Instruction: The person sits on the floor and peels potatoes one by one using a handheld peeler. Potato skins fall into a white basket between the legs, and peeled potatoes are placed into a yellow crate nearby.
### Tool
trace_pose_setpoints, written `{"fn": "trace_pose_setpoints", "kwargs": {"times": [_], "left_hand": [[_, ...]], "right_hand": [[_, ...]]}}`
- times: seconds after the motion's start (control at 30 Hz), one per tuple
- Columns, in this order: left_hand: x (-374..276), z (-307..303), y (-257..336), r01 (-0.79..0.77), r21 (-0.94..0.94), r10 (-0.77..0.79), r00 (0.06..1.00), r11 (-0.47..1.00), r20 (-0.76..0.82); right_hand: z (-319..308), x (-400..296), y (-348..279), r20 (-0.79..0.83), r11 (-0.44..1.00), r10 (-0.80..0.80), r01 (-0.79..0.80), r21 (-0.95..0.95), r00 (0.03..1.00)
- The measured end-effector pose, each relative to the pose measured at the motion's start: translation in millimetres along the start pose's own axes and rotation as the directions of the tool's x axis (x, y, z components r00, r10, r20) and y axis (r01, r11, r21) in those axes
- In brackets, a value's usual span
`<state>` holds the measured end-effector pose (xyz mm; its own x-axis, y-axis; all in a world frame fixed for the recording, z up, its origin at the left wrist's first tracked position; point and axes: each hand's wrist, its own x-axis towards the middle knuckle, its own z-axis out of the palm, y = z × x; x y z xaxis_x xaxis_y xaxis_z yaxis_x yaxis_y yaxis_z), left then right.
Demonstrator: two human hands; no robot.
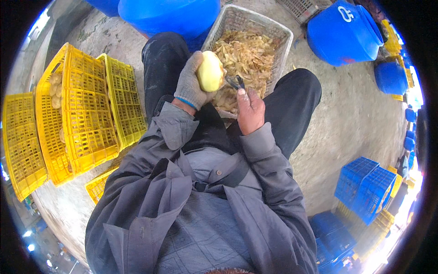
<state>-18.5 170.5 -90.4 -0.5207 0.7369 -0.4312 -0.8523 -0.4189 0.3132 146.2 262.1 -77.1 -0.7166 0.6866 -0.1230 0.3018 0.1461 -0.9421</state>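
Note:
In a grey knit glove, my left hand point(191, 82) grips a mostly peeled potato point(209, 72), pale yellow with a brownish patch at its right side. My bare right hand point(251, 109) holds a dark-handled peeler point(236, 82), its head just right of the potato; whether the two touch I cannot tell. Beneath both hands, between my knees, stands a pale plastic crate point(286, 41). A heap of brownish peelings point(249, 51) lies in it.
Yellow plastic crates point(90, 102) stand at my left, potatoes point(55, 89) showing inside one. A large blue barrel point(171, 15) is directly ahead. Another blue barrel point(342, 34) stands ahead right on the concrete floor point(356, 109). Blue crates point(364, 186) are stacked at the lower right.

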Motion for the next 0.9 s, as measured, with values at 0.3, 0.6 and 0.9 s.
{"fn": "trace_pose_setpoints", "kwargs": {"times": [0.3, 0.6, 0.9], "left_hand": [[-1.4, -4.3, -6.4, -0.019, 0.185, 0.005, 0.997, 0.983, 0.077], [-1.6, 0.5, -1.5, -0.11, 0.153, 0.118, 0.992, 0.982, -0.04], [14.3, -9.6, -7.9, -0.044, 0.016, 0.045, 0.996, 0.999, -0.075]], "right_hand": [[-5.2, 45.5, -26.4, 0.161, 0.999, -0.038, 0.035, 0.024, 0.986], [10.0, -11.0, 14.8, 0.157, 0.97, -0.193, 0.212, -0.115, 0.968], [3.2, -1.6, 1.3, 0.113, 0.918, -0.33, 0.347, -0.195, 0.937]]}}
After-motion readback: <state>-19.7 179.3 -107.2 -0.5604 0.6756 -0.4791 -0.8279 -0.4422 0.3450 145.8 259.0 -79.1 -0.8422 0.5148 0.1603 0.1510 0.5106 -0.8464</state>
